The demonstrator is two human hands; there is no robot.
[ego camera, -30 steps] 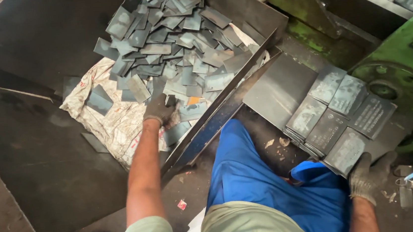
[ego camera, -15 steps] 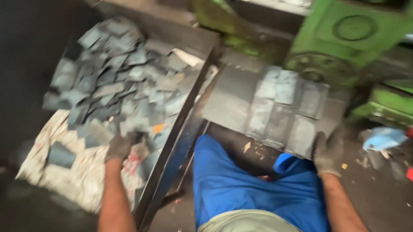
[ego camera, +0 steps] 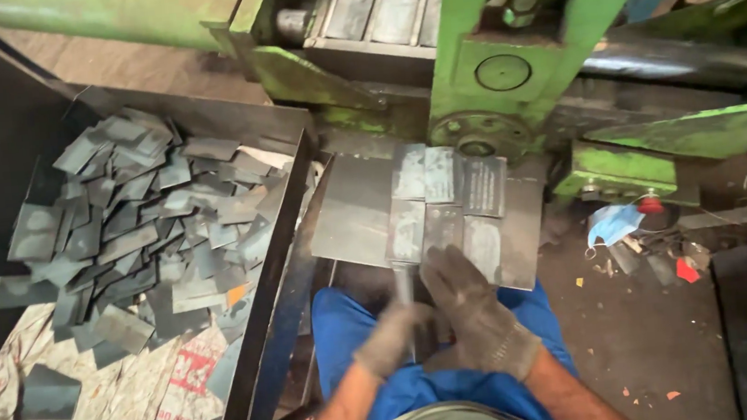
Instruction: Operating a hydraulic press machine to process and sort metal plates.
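Note:
My two gloved hands meet above my blue-trousered lap. My left hand (ego camera: 391, 336) is closed around the lower end of a thin grey metal piece (ego camera: 404, 281) that stands upright. My right hand (ego camera: 472, 309) lies against it from the right with fingers spread over the piece. Just beyond the hands a flat metal plate (ego camera: 351, 212) carries several grey rectangular metal pieces (ego camera: 450, 196) laid side by side.
A metal tray (ego camera: 282, 245) at the left holds a heap of several loose grey metal pieces (ego camera: 136, 226) on a printed sack (ego camera: 130, 411). A green machine (ego camera: 504, 54) stands behind the plate. A blue face mask (ego camera: 613, 223) and scraps lie on the dirty floor at right.
My left hand has left the heap in the tray and come to my lap holding a metal piece. My right hand moved in from the right to meet it. The view tilted up.

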